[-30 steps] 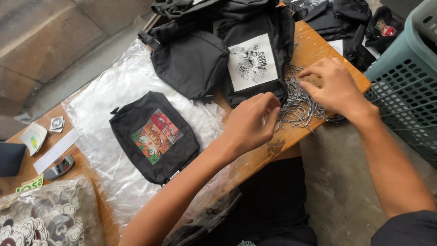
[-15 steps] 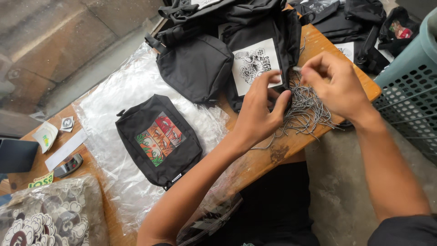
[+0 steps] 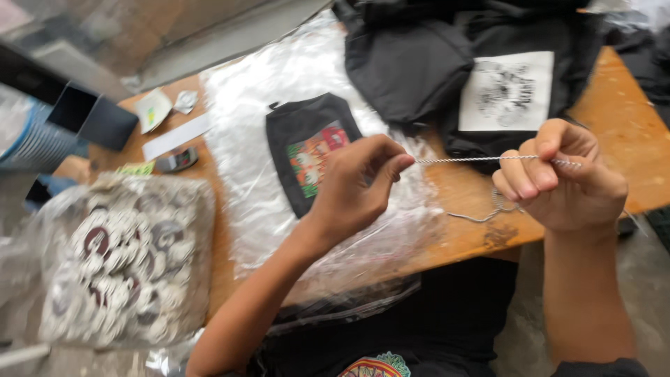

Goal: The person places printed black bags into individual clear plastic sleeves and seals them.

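Left hand [image 3: 359, 185] and right hand [image 3: 558, 181] pinch shut, held level, apart.

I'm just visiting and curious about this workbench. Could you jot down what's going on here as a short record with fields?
left hand: left hand pinches one end of a thin beaded chain
right hand: right hand grips the other end; the chain is stretched taut between the two
below the hands: clear plastic sheet on a wooden table
on the sheet: small black pouch with a colourful print
further back: black garments, one with a white printed patch
near left: clear bag of round badges
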